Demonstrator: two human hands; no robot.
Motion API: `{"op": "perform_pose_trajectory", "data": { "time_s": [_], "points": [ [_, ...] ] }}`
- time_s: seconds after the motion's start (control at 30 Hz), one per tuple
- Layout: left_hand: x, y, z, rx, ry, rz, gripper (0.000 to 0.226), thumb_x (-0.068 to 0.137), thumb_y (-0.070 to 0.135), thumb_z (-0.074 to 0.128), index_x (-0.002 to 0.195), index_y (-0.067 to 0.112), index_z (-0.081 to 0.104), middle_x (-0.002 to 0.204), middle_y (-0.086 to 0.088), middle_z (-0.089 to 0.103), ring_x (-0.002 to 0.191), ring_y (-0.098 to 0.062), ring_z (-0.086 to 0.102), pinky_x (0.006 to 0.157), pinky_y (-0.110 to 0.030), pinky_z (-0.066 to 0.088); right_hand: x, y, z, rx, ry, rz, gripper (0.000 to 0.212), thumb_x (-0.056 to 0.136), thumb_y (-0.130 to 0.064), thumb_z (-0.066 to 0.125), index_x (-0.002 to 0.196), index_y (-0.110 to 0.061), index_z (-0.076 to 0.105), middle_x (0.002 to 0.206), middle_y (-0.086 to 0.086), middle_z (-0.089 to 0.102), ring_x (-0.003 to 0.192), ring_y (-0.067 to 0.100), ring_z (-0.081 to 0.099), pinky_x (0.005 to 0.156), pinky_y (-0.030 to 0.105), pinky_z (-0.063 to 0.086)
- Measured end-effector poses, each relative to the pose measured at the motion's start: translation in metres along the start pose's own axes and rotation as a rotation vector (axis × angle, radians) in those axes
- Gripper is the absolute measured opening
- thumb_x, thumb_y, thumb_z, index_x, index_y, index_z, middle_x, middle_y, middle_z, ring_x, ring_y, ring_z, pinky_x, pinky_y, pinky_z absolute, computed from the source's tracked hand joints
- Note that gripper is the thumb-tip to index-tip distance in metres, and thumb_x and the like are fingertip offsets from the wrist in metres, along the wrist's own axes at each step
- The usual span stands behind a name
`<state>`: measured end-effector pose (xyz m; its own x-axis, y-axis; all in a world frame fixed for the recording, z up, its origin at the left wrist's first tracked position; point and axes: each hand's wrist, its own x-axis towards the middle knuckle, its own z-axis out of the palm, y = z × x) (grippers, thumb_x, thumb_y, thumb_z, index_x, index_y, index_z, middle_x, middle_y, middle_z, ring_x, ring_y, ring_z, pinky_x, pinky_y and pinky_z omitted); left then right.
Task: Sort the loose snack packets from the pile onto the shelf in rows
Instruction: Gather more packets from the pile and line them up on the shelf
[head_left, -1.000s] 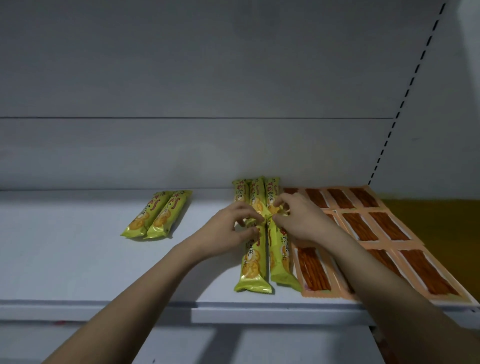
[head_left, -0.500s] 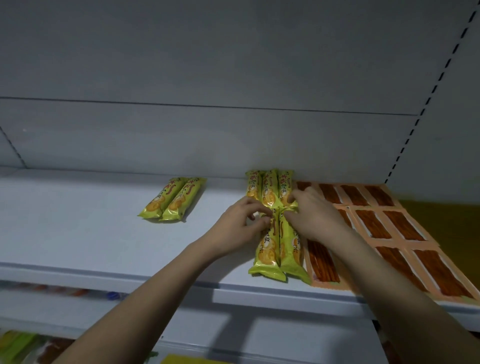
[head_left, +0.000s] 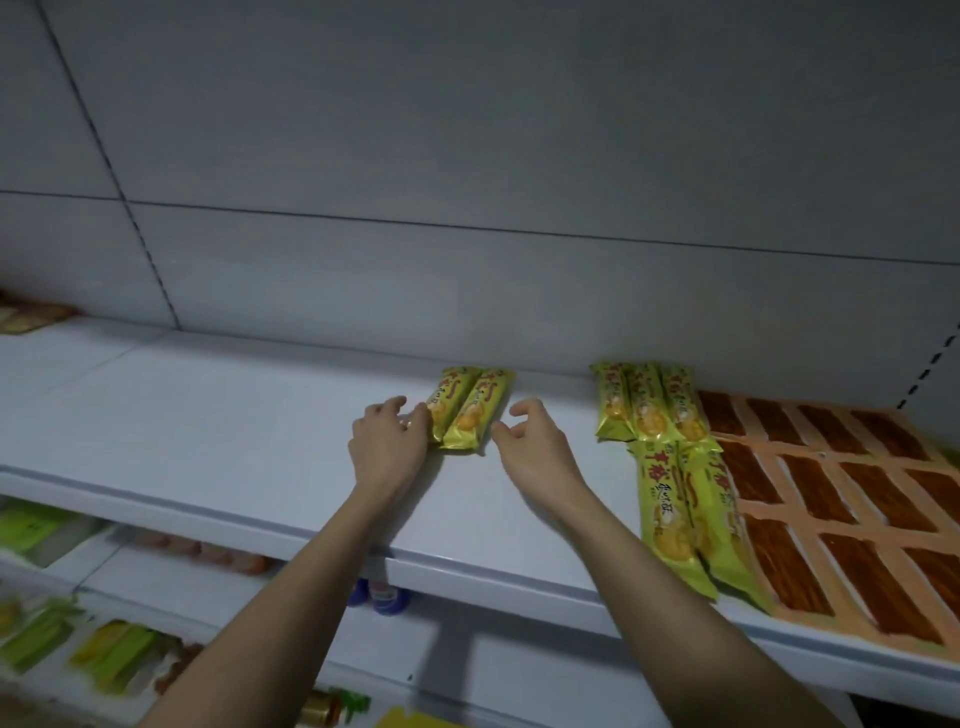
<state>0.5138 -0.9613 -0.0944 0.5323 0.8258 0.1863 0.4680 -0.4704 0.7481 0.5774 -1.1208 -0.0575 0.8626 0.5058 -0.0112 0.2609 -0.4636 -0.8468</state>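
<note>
White shelf (head_left: 218, 441) against a grey back panel, dim light. Sorted stock sat at 3 o'clock: a block of green packets (head_left: 670, 467) in rows, orange packets (head_left: 831, 499) beyond it to the right. The loose pair (head_left: 467, 410) lay just above centre, two green packets side by side, slightly angled, well apart from the block. Left hand (head_left: 387, 447) was at the pair's 9 o'clock side, fingertips touching the near packet's lower edge, fingers curled and narrow but not closed on anything. Right hand (head_left: 535, 447) was just beside the pair at 3 o'clock, fingers spread wide, empty, no contact. Looked like a two-handed scoop was being set up. Risks, as I read it: slick wrappers, so a squeeze from both sides could ride one packet over the other or squirt it toward the back panel; sliding the pair in at an angle could knock the block's rows crooked.
</note>
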Motion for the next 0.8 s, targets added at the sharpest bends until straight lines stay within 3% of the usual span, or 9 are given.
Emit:
{"op": "perform_pose_trajectory", "data": {
  "time_s": [0.07,0.17,0.3,0.43,0.53,0.6,0.7,0.8],
  "points": [
    [0.003,0.000,0.003,0.079,-0.078,0.034,0.045,0.102,0.046,0.041,0.129,0.020,0.065,0.131,-0.012,0.064,0.125,-0.035,0.050,0.101,-0.044,0.036,0.005,0.005,0.024,-0.048,0.085,-0.003,0.043,0.095,-0.049,0.050,0.129,-0.022,0.045,0.116,0.003,0.063,0.108,0.027,0.060,0.092,0.045,0.050],
    [0.002,0.001,0.005,0.129,-0.151,0.130,0.042,0.101,0.046,0.043,0.129,0.021,0.062,0.123,-0.007,0.067,0.121,-0.029,0.051,0.099,-0.041,0.032,0.007,0.011,0.043,-0.056,0.183,-0.065,0.041,0.093,-0.052,0.052,0.125,-0.027,0.046,0.115,-0.001,0.065,0.107,0.024,0.061,0.089,0.045,0.051],
    [0.001,-0.008,-0.003,-0.039,-0.238,0.166,0.052,0.086,0.052,0.048,0.128,0.023,0.059,0.116,-0.001,0.069,0.109,-0.026,0.061,0.091,-0.038,0.044,0.008,0.011,0.043,0.001,0.212,-0.035,0.034,0.093,-0.054,0.054,0.116,-0.032,0.045,0.091,-0.011,0.061,0.095,0.021,0.063,0.084,0.043,0.052],
    [-0.005,-0.006,-0.005,-0.179,-0.301,0.231,0.043,0.095,0.040,0.059,0.135,0.023,0.055,0.118,0.005,0.064,0.101,-0.018,0.061,0.084,-0.033,0.048,0.002,0.003,0.040,0.056,0.279,0.026,0.037,0.094,-0.054,0.052,0.119,-0.027,0.045,0.090,-0.009,0.063,0.090,0.021,0.064,0.082,0.042,0.053],
    [-0.007,-0.006,-0.008,-0.215,-0.326,0.280,0.048,0.092,0.044,0.058,0.134,0.021,0.056,0.121,0.002,0.066,0.101,-0.018,0.062,0.086,-0.034,0.050,0.006,0.003,0.037,0.098,0.235,0.112,0.040,0.088,-0.052,0.060,0.116,-0.027,0.047,0.089,-0.010,0.061,0.092,0.023,0.065,0.085,0.045,0.054],
    [-0.008,-0.007,-0.011,-0.266,-0.334,0.291,0.040,0.096,0.033,0.062,0.133,0.020,0.056,0.122,0.001,0.067,0.101,-0.016,0.061,0.085,-0.033,0.049,0.017,0.011,0.032,0.171,0.181,0.176,0.044,0.074,-0.055,0.067,0.108,-0.034,0.047,0.101,-0.002,0.065,0.090,0.025,0.066,0.083,0.048,0.056],
    [-0.011,-0.010,-0.014,-0.326,-0.315,0.255,0.037,0.098,0.026,0.058,0.135,0.022,0.055,0.125,0.002,0.065,0.101,-0.014,0.059,0.080,-0.028,0.045,0.000,-0.004,0.013,0.236,0.123,0.211,0.036,0.084,-0.024,0.069,0.113,-0.025,0.048,0.107,0.017,0.066,0.062,0.023,0.059,0.057,0.034,0.052],
    [-0.009,-0.012,-0.014,-0.336,-0.302,0.231,0.039,0.100,0.026,0.055,0.138,0.024,0.052,0.129,0.000,0.063,0.100,-0.015,0.057,0.072,-0.026,0.044,-0.022,-0.014,-0.010,-0.014,0.067,0.203,0.038,0.091,-0.009,0.059,0.125,-0.021,0.047,0.093,0.014,0.067,0.052,0.021,0.058,0.048,0.024,0.046]
  ]
}}
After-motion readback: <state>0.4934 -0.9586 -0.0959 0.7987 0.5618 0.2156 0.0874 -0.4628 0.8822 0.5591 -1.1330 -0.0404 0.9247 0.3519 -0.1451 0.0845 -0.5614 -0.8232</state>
